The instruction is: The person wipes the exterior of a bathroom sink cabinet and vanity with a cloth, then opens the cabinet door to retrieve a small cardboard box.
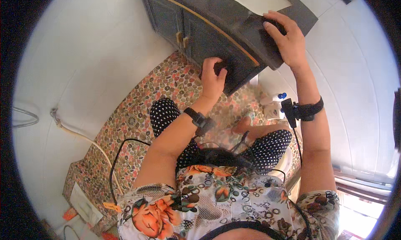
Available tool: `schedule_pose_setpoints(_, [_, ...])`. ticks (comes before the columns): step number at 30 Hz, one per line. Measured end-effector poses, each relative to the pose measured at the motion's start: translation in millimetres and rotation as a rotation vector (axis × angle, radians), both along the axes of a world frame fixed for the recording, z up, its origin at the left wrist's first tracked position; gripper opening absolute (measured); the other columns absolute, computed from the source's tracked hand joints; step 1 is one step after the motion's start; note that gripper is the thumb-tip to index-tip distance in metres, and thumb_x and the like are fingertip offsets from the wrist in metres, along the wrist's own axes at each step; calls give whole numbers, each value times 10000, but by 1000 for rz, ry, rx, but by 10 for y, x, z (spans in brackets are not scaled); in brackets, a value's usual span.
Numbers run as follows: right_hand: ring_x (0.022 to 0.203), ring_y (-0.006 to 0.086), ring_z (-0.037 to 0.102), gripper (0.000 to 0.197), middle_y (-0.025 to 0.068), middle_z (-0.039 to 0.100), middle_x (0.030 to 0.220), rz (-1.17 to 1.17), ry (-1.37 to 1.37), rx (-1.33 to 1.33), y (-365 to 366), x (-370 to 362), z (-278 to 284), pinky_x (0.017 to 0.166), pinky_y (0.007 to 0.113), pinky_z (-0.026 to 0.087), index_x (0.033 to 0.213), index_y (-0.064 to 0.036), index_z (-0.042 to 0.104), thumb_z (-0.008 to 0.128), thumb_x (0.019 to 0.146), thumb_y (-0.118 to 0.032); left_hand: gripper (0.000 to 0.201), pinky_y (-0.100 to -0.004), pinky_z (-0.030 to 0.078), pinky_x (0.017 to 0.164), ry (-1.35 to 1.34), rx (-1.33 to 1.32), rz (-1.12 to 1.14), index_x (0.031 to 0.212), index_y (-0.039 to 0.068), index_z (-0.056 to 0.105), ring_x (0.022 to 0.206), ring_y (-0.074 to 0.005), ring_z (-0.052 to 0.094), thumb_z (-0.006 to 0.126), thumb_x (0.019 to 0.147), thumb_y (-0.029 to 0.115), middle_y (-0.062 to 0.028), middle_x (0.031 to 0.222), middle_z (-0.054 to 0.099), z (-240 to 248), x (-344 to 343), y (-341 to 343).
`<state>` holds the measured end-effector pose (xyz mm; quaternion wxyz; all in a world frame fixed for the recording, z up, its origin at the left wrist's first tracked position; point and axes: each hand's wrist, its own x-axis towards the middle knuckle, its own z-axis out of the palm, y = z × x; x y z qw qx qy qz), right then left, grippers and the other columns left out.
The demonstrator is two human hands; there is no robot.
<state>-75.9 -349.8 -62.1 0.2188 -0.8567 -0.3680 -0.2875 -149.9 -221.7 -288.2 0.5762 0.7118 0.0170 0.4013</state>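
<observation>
My left hand (214, 81) is closed, with thumb and fingers curled round something small and dark. It is held against the front of the dark grey cabinet (202, 37), near the lower right corner of its door. What it holds is mostly hidden and blends with the dark panel. My right hand (290, 41) lies on the dark countertop (259, 31) close to its right end, thumb and fingers apart. A dark patch shows between them, and I cannot tell whether it is shadow or an object.
A white bottle with a blue cap (273, 98) stands beside the cabinet's right end. Pebble-patterned floor (144, 102) with a round drain (132, 121) spreads below. A pale hose (83, 135) hangs from the left wall. Black cables (115, 164) run along my arms.
</observation>
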Motion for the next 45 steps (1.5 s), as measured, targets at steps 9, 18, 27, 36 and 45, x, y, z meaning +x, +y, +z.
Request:
schedule_pose_setpoints(9, [1122,233,573,302,107,637,1212,24,132,-20,95,-163,222,989,327,410,1148,-61,659,613,895,-218,304,-402,418,929,574,-292,-185,1171,20,491,1065,-313,526,624,912,110,-170,1179,512,-1077,69,-83])
schedule_pose_setpoints(18, [1087,272,595,324,105,653,1163,-45,161,23,72,-77,166,956,352,438,1113,-90,676,631,868,-297,371,-432,461,770,703,-126,-196,1183,-2,503,911,-310,568,638,902,199,-184,1084,569,-911,121,-42])
schedule_pose_setpoints(27, [1083,299,609,334,125,657,1158,-3,67,-31,44,86,99,955,361,450,1095,-85,685,654,844,-303,390,-437,443,907,468,-54,-149,1172,-60,557,1067,-384,570,613,898,212,-237,1141,605,-763,92,-97])
schedule_pose_setpoints(36, [1120,237,600,298,124,644,1196,34,209,26,-12,-29,151,989,320,421,1117,-52,670,636,879,-228,425,-413,451,992,573,148,-444,1325,26,503,1203,-350,516,573,930,163,-160,1380,491,-1124,-215,8])
schedule_pose_setpoints(45, [1125,267,600,323,139,639,1203,-20,183,3,-162,53,54,988,333,423,1122,-64,672,637,869,-263,376,-412,460,937,383,-16,-302,1270,17,557,1154,-346,548,602,930,170,-194,1282,562,-848,-184,-343])
